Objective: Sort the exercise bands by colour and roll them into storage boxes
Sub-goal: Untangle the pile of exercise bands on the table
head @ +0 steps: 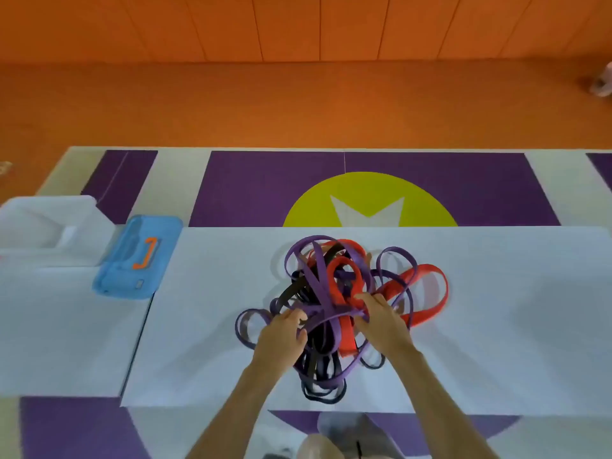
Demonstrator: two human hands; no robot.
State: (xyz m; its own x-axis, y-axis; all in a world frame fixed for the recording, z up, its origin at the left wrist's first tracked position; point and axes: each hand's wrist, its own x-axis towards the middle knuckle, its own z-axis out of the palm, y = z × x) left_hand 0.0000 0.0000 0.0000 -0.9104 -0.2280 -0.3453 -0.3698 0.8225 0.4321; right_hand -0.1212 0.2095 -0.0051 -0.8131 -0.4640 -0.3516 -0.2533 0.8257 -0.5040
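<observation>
Head view, far left: pale box (49,223), blurred, on the white table (205,342). Just beside it, to the right: blue box (139,256) with an orange handle (147,253), lying flat. Beyond the table: purple mat (265,187) with a yellow-green circle (371,193), then orange floor (298,104).

Mid-table: tangle (331,279) of purple, red and black bands, all 3 colours mixed in 1 heap, well apart from both boxes. Purple loops (240,326) spilling left, black strands (324,389) trailing toward the near edge, wide red loop (430,293) lying out to the right.

At the tangle's left side: left hand (281,336), fingers curled into purple strands, grasping them. At the tangle's near right: right hand (381,323), thumb on red, fingers curled round crossing purple and red strands, grasping them too. Below both: 2 bare forearms reaching in from the bottom edge. Under the table's near edge: grey cloth, too blurred to tell more.
</observation>
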